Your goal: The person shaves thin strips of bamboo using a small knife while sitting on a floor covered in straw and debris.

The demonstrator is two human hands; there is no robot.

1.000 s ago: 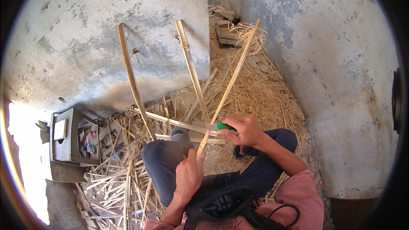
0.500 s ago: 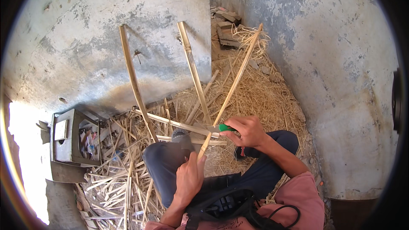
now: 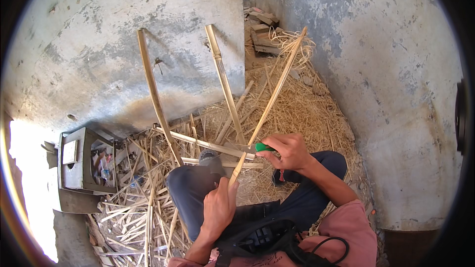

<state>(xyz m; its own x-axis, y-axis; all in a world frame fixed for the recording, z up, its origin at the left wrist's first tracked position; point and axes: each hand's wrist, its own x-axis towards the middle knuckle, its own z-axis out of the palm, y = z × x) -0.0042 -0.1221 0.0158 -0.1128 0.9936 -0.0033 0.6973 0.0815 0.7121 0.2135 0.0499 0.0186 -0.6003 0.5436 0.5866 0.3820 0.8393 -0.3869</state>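
Nudging slightly toward three o'clock, the long, pale-yellow wooden strip [image 3: 275, 90] points its far tip at one! Left hand [image 3: 220, 205], at six, pinches its near end; right hand [image 3: 287, 152], at four, grips a green-handled, grey-bladed knife [image 3: 264, 147], blade meeting the strip.

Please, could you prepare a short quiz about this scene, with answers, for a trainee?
1. Which hand holds the green-handled knife?
2. True or false: the left hand is empty.
3. Fill in: the box stands on the ___ side of the picture.

Key:
1. The right hand.
2. False; the left hand grips a strip.
3. Left.
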